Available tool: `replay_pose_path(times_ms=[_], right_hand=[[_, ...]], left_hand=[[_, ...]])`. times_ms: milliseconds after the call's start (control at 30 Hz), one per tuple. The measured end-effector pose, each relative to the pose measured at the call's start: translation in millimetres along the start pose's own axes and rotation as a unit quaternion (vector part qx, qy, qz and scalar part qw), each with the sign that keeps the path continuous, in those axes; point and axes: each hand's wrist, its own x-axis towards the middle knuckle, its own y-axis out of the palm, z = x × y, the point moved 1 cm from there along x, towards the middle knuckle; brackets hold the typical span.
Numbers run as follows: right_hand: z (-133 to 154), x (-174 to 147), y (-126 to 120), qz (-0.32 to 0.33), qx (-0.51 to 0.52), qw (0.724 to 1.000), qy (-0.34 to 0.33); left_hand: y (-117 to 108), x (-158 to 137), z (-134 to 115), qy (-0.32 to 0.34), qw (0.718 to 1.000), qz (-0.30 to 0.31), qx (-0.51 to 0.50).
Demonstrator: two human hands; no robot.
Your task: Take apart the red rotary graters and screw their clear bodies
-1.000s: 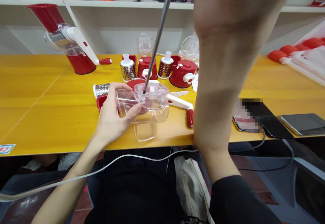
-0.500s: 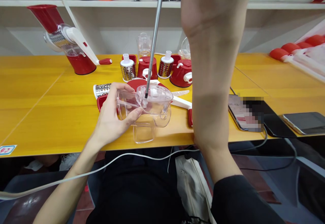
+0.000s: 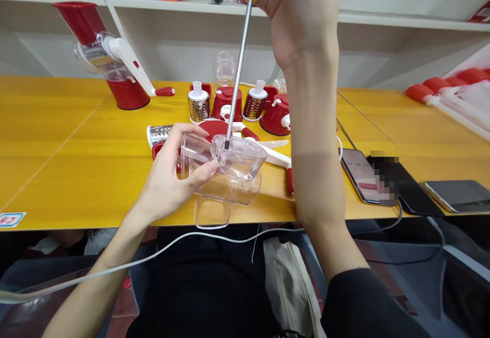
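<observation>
A clear plastic grater housing lies on its side near the table's front edge. My left hand grips it, thumb on the near side and fingers over the far side. High up, my right hand is closed around the black and yellow handle of a screwdriver. Its long shaft slants down, and the dark tip meets the raised clear part of the housing. Whether a screw sits under the tip is too small to tell. Just behind lie a grater drum and a white crank handle.
An assembled red and white rotary grater stands back left. Red bases and upright drums stand behind the housing. Phones lie at right. A white cable crosses in front of the table edge. Shelves rise behind.
The screwdriver's handle and my right hand's fingers have come into view at the top. The housing is tilted slightly differently in my left hand, and the view has shifted a little.
</observation>
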Motion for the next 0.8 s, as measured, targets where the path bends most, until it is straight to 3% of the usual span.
replay_pose_path(times_ms=[167,367,600,800], right_hand=[[-3.4,2.8,-3.5,0.03,0.011,0.999,0.0],[-7.2,6.1,-10.4,0.0,-0.002,1.0,-0.005],[-7.2,5.1,-14.7,0.094,0.058,0.994,0.002],[-14.4,15.3,-17.6,0.065,0.037,0.997,-0.001]], left_hand=[[1.7,-0.6,-2.5,-0.017,1.0,0.006,0.009],[3.4,-0.4,-2.6,-0.024,0.999,-0.001,0.026],[3.3,-0.8,-0.2,0.006,0.999,-0.005,0.047],[4.3,-1.8,-0.9,0.017,0.998,-0.005,0.063]])
